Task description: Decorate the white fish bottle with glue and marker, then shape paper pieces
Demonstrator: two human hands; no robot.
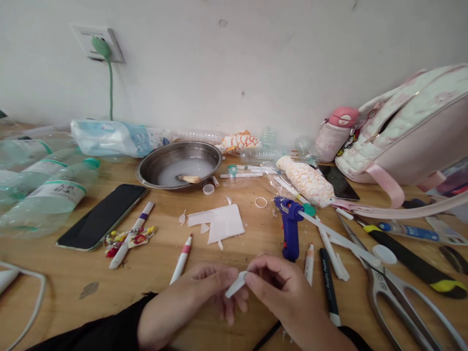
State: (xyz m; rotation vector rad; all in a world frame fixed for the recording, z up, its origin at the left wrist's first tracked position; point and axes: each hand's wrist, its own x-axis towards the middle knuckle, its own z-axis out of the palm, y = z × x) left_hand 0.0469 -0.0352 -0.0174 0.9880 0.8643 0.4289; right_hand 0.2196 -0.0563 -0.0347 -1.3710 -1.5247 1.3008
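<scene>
Both hands meet at the near edge of the wooden table (73, 273). My left hand (190, 297) and my right hand (281, 287) pinch a small white plastic piece (236, 284) between their fingertips, each at one end. Just beyond the hands lie white cut scraps (219, 222) and a blue glue gun (290, 224) with a white glue stick in it. A red-banded white marker (182, 258) lies left of the hands, with more pens (329, 278) on the right.
A black phone (104, 214) lies at left by clear plastic bottles (44, 195). A steel bowl (179, 163) of cloudy water stands at the back. Large scissors (395, 287), a black-yellow tool (413, 258) and a pink bag (413, 122) fill the right.
</scene>
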